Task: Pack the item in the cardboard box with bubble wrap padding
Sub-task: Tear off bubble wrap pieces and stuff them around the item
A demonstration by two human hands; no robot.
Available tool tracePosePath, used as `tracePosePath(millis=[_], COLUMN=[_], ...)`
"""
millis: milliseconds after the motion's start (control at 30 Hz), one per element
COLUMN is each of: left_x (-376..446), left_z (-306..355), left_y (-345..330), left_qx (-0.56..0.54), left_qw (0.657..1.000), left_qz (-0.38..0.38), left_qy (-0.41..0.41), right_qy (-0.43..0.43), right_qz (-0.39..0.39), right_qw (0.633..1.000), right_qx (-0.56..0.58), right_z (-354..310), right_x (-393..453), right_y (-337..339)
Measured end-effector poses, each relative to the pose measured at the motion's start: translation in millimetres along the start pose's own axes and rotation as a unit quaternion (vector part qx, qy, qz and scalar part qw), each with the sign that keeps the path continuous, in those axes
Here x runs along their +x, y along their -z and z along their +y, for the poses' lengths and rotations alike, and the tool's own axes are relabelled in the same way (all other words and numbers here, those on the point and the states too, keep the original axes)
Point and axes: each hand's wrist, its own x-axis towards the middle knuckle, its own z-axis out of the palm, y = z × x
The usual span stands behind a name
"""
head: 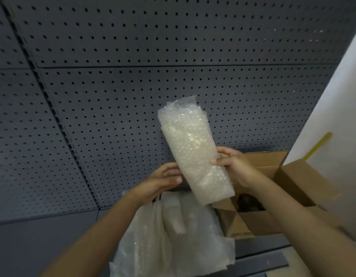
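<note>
A folded stack of bubble wrap (193, 148) stands tilted in the air, its top leaning left, above the open cardboard box (293, 176). My right hand (233, 164) grips the stack's right edge, thumb in front and fingers behind. My left hand (163, 180) is by the stack's lower left edge with relaxed fingers, its thumb touching the wrap. A dark round item (248, 202) lies inside the box, partly hidden by the wrap and my right arm.
More loose bubble wrap sheets (173, 236) lie on the dark shelf in front of me, left of the box. A grey pegboard wall (133, 76) rises behind. A white panel (343, 116) with a yellow strip (319, 144) stands at the right.
</note>
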Motion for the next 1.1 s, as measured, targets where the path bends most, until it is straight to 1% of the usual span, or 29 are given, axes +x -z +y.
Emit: tracePosePath(millis=[67,133,200,267,367,433,500,567,633,667,700,733,767,800,833,867,900,967,1067,1100], left_x=[12.3,25.6,39.3,52.0,70.8,83.8,95.1,106.4,115.7,121.0,126.9,133.2,139.6,145.4,151.8,157.4,163.8,176.6,189.5,191.7], left_z=[0.3,-0.4,-1.4,-3.4,-7.3,-8.6,-7.9,-5.9,-4.1,-4.9,-5.7,-7.2,-10.0,-14.1,-18.8,-21.9,-27.9,-35.9,-40.1,-41.7], left_y=[-15.4,-34.4,-58.7,-89.3,-142.6,-177.0,-205.8,-226.5,-238.8,-241.8,-243.2,-243.5,-243.1,-242.1,-240.3,-238.9,-236.7,-235.2,-234.0,-232.9], left_qx=[0.066,0.134,0.198,0.235,0.287,0.297,0.298,0.306,0.334,0.357,0.396,0.456,0.525,0.586,0.631,0.659,0.666,0.652,0.64,0.628], left_qw=[0.998,0.991,0.978,0.965,0.942,0.938,0.943,0.947,0.939,0.929,0.912,0.882,0.843,0.804,0.771,0.749,0.742,0.753,0.76,0.768], left_qz=[0.012,0.0,-0.042,-0.096,-0.147,-0.163,-0.144,-0.097,-0.045,-0.023,-0.007,0.001,-0.002,-0.013,-0.03,-0.049,-0.066,-0.085,-0.113,-0.122], left_qy=[0.012,0.026,0.042,0.06,0.086,0.078,0.047,-0.009,-0.071,-0.094,-0.109,-0.117,-0.114,-0.099,-0.076,-0.05,-0.024,0.019,0.032,0.038], right_qy=[-0.003,-0.014,-0.035,-0.049,-0.042,-0.031,-0.02,-0.017,0.001,0.012,0.015,0.017,0.013,0.006,0.001,-0.003,-0.008,-0.022,-0.052,-0.067], right_qz=[0.023,0.036,0.046,0.053,0.04,0.027,-0.009,-0.05,-0.087,-0.102,-0.118,-0.132,-0.145,-0.159,-0.171,-0.179,-0.187,-0.206,-0.248,-0.269], right_qw=[1.0,0.998,0.994,0.986,0.958,0.934,0.9,0.884,0.864,0.854,0.846,0.84,0.835,0.833,0.835,0.837,0.839,0.838,0.833,0.828], right_qx=[-0.017,-0.055,-0.096,-0.154,-0.28,-0.355,-0.436,-0.464,-0.495,-0.51,-0.519,-0.526,-0.53,-0.53,-0.523,-0.517,-0.511,-0.504,-0.492,-0.487], right_z=[-0.7,3.2,10.8,17.9,29.0,37.2,46.7,50.8,47.6,45.3,44.9,44.8,45.1,48.6,53.8,59.9,63.6,67.8,71.4,72.5], right_x=[-3.2,-6.4,-7.7,-11.3,-17.0,-17.0,-12.7,-7.3,-4.6,-3.3,-1.6,-0.2,1.8,5.9,11.2,16.8,19.8,28.2,39.5,42.9], right_y=[37.4,77.2,119.4,160.6,213.5,239.7,256.3,261.3,258.8,256.8,255.2,253.5,251.3,249.7,247.9,247.2,246.2,248.7,253.0,254.1])
